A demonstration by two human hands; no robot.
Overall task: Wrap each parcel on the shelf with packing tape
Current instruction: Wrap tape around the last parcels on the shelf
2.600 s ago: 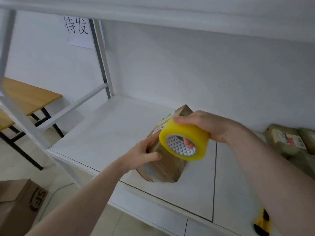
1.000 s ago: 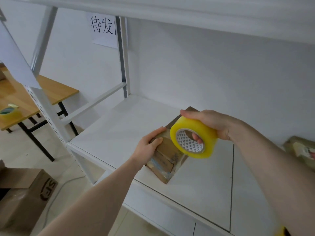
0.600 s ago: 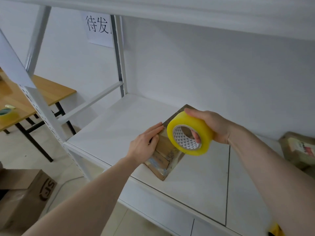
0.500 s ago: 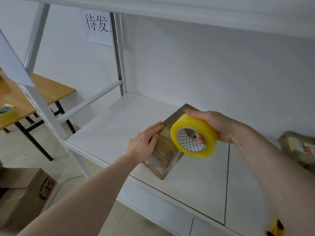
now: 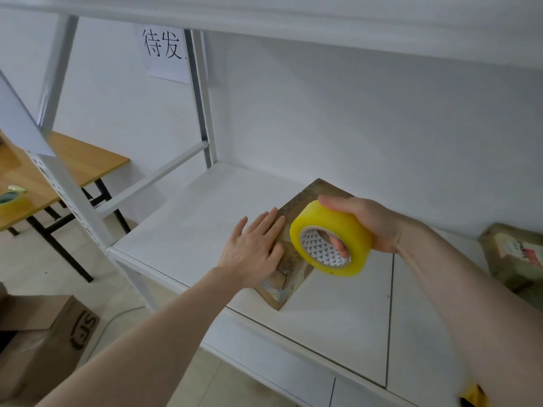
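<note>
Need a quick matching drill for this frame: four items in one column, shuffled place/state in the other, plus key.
Items:
1. left hand
2. right hand
3. second tape roll
4. cardboard box

Places/states:
A. on the floor, lower left
B. grips the yellow tape roll
C. on the wooden table
D. pressed flat on the brown parcel

Pairs: 1-D, 2-B, 3-C, 4-A

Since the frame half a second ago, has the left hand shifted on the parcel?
Yes. The left hand has slid along the parcel, away from the shelf's front edge, fingers now flat and straight on its top.
</note>
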